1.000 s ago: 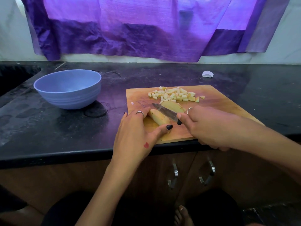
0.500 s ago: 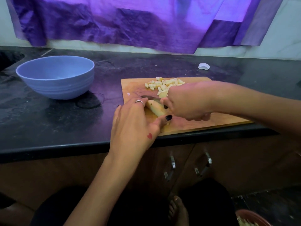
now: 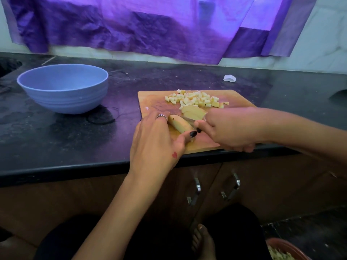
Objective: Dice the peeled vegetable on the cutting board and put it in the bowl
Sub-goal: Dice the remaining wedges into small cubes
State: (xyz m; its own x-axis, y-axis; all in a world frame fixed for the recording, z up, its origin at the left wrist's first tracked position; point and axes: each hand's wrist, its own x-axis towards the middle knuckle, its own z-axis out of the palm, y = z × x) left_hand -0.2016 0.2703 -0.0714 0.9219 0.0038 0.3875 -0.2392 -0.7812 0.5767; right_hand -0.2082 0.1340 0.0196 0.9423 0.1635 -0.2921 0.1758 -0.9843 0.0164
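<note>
Left hand (image 3: 154, 141) gripping one vegetable piece (image 3: 180, 125), right hand (image 3: 228, 129) clenching one knife (image 3: 189, 120), one bowl (image 3: 63, 87).

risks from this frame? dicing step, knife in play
1. The left hand holds the vegetable piece with its thumb right beside the knife that the right hand grips; a slip could nick the thumb.
2. The cutting board reaches the counter's front edge, so sawing pressure may shift it or push pieces off.
3. The bowl stands apart to the left; the diced cubes could spill on the counter during transfer.
</note>
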